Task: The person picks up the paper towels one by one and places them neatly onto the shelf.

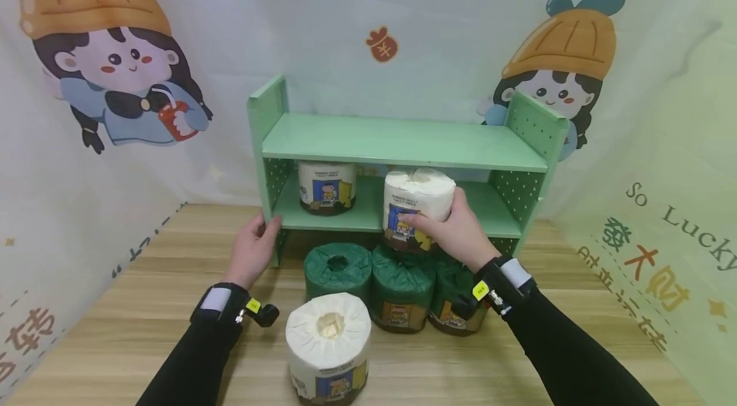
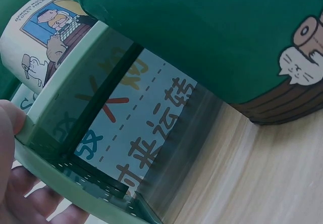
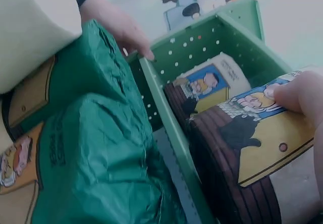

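Observation:
My right hand (image 1: 460,230) grips a white-wrapped toilet paper roll (image 1: 419,198) by its right side, thumb across the printed front. The held roll is upright, in front of the middle board of a green metal shelf (image 1: 403,137). Seen from the right wrist, the thumb (image 3: 298,93) lies on the roll's picture. My left hand (image 1: 252,251) holds the shelf's left side panel at the middle board, thumb in front and fingers behind in the left wrist view. Another white toilet paper roll (image 1: 327,188) stands on the left of that board.
Three green-wrapped toilet paper rolls (image 1: 338,270) stand in a row on the wooden table (image 1: 173,291), before the shelf's lower opening. Nearer to me stands a white roll (image 1: 328,348). A printed cloth (image 1: 357,3) hangs behind and at both sides.

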Demonstrator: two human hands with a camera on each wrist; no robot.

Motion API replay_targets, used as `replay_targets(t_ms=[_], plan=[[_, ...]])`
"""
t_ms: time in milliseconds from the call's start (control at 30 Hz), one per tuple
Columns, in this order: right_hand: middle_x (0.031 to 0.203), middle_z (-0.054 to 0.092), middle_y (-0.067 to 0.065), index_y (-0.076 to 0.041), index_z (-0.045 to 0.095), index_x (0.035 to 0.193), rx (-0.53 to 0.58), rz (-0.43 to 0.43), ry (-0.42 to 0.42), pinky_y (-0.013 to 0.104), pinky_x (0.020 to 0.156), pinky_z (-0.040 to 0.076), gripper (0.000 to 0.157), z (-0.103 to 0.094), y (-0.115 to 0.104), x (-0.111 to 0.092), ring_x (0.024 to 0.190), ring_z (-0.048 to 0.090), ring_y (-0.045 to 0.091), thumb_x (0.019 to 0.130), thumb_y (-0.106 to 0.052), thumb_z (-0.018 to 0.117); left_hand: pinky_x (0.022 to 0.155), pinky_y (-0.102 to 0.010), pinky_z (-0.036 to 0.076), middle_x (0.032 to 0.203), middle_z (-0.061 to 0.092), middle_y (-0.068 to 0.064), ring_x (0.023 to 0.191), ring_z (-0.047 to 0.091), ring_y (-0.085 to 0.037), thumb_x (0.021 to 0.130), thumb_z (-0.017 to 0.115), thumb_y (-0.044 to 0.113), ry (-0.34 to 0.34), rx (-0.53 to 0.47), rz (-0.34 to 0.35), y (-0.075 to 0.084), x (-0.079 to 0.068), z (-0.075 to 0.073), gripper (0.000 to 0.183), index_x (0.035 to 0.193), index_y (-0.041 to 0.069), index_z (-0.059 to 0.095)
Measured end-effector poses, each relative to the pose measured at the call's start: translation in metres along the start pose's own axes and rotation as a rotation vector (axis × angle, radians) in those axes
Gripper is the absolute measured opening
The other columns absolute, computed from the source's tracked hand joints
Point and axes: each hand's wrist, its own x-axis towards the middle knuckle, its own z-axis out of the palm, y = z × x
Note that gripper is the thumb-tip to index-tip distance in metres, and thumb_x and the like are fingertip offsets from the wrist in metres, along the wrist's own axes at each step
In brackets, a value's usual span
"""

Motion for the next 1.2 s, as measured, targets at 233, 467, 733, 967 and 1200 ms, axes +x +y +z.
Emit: replay_targets(t_ms=[233,467,733,967,1200], plan=[[0.129,0.047,0.013,-0.007,0.016,0.145,-0.086,0.051,-0.070,0.041,0.083,0.053,0.102,-0.001,0.009,0.010,0.107,0.055,0.021,0.080,-0.050,0.081,0.095,-0.059,0.044,0.134,0.056,-0.016,0.120,0.050,-0.029,0.105,0.046,0.048,0.003,-0.007,0.002,-0.003,0.000,0.001,0.051,0.139,0.012,0.055],[0.131,0.037,0.016,-0.007,0.018,0.146,-0.156,0.072,-0.077,0.045,0.088,0.049,0.103,0.000,0.010,0.019,0.113,0.044,0.025,0.079,-0.054,0.080,0.095,-0.058,0.044,0.132,0.057,-0.016,0.119,0.051,-0.029,0.105,0.046,0.046,0.009,-0.005,0.004,-0.003,0.001,0.001,0.048,0.137,0.011,0.057],[0.124,0.043,0.016,-0.009,0.038,0.138,-0.309,0.051,-0.042,0.055,0.093,0.041,0.087,-0.001,0.004,0.030,0.117,0.026,0.032,0.078,-0.057,0.079,0.096,-0.059,0.044,0.134,0.056,-0.016,0.120,0.050,-0.030,0.106,0.046,0.044,0.002,-0.012,0.020,-0.003,0.001,0.002,0.048,0.139,0.011,0.055],[0.119,0.042,0.016,-0.001,0.029,0.137,-0.227,0.086,-0.063,0.041,0.078,0.050,0.089,-0.002,0.005,0.036,0.102,0.050,0.027,0.083,-0.051,0.078,0.095,-0.059,0.044,0.133,0.056,-0.016,0.119,0.050,-0.030,0.105,0.046,0.046,0.002,-0.005,0.013,-0.002,0.000,0.002,0.049,0.139,0.013,0.055],[0.114,0.050,0.014,-0.001,0.022,0.136,-0.204,0.086,-0.045,0.037,0.073,0.050,0.088,0.001,0.005,0.044,0.091,0.058,0.022,0.085,-0.047,0.078,0.096,-0.058,0.044,0.133,0.057,-0.015,0.119,0.050,-0.028,0.106,0.047,0.044,0.004,-0.016,0.023,-0.002,0.001,0.001,0.046,0.138,0.012,0.057]])
